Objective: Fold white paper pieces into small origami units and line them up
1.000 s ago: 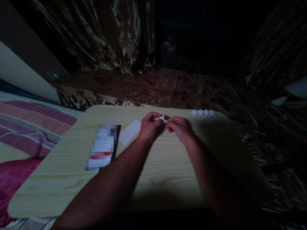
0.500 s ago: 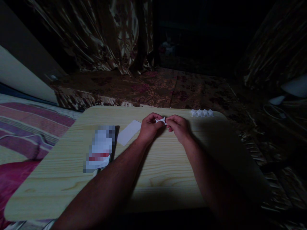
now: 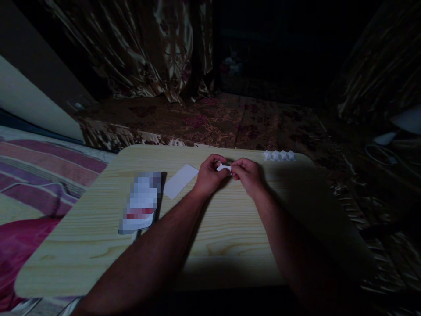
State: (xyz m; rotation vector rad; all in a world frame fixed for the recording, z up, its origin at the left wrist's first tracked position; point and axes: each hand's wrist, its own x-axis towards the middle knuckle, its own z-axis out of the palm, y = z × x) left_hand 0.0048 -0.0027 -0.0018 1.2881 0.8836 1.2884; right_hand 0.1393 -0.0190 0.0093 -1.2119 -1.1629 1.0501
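Between my two hands is a small white folded paper star (image 3: 224,167), held over the far middle of the wooden table. My left hand (image 3: 211,175) pinches it from the left, thumb across its near side. At its right end, the fingertips of my right hand (image 3: 247,174) are closed on a corner. Fingers hide much of the star. Left of my left hand lies a stack of white paper strips (image 3: 180,181), flat on the table. Several finished white paper stars (image 3: 279,155) stand in a row near the table's far right edge.
A phone with a blurred-out screen (image 3: 141,202) lies left on the pale wooden table (image 3: 226,237), a cable by its lower end. Beyond are a patterned cloth ledge (image 3: 204,116) and curtains (image 3: 174,48). A striped bed cover (image 3: 42,166) is at left, a lamp (image 3: 408,120) at right.
The whole view has shifted slightly, so everything sits a little farther right. The star is turned a little between my fingers, and both hands keep their grip.
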